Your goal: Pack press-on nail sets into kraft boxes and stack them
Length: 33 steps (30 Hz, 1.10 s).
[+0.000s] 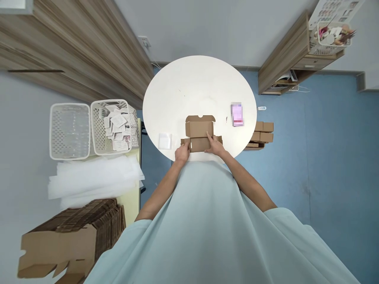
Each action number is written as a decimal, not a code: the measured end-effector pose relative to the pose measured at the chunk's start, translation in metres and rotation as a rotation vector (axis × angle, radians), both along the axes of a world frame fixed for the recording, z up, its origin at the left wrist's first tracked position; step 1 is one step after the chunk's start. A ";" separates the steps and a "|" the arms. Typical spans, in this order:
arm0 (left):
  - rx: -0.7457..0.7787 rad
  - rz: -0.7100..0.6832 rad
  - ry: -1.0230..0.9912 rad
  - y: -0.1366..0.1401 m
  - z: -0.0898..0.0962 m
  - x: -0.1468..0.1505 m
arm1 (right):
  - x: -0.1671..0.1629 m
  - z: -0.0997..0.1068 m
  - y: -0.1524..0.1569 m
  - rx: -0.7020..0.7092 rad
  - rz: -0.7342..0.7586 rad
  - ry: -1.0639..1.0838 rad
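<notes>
A brown cardboard mailer box (pixel 200 144), partly folded, lies on the white round table (pixel 198 86) near its front edge. The lid panel with small side flaps and a notched far edge extends away from me. My left hand (pixel 182 153) is closed on the left side flap. At the right front of the box, my right hand (pixel 215 146) grips the side, its thumb reaching forward over the cardboard. Some of its fingers are hidden. Left of the box lies a flat clear packet (pixel 165 141); a blurred pink item (pixel 237 114) sits at the right.
On the left stand two white baskets, one with clear plastic (pixel 70 104), one with white packets (pixel 118 120). White sheets (pixel 94 175) and stacked flat cardboard (pixel 62 244) lie nearer. Small boxes (pixel 263 132) are stacked right of the table, below a wooden cabinet (pixel 286 59).
</notes>
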<state>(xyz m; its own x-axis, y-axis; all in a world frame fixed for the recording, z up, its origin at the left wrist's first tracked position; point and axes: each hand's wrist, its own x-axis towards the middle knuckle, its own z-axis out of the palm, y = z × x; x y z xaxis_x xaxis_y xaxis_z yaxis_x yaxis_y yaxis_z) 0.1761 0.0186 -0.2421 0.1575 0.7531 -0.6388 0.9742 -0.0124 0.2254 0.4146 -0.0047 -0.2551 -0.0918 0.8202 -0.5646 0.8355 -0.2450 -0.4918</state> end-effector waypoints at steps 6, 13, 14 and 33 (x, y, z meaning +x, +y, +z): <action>0.004 0.045 0.018 0.000 0.001 0.006 | 0.001 -0.001 0.000 0.004 0.020 -0.002; 0.067 0.128 -0.068 -0.008 0.003 -0.002 | 0.002 -0.004 0.000 0.008 0.016 0.001; 0.109 0.173 -0.070 -0.010 0.004 -0.005 | 0.002 -0.004 0.000 0.006 0.017 0.003; 0.096 0.363 -0.269 -0.024 0.013 0.009 | 0.002 -0.006 -0.001 0.005 0.003 0.028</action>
<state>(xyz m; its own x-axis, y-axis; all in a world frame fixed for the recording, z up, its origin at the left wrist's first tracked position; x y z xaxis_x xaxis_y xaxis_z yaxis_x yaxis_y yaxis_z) 0.1848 -0.0057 -0.2292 0.0230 0.8439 -0.5360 0.8262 0.2858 0.4854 0.4166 -0.0057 -0.2610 -0.1097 0.8225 -0.5581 0.8222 -0.2405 -0.5160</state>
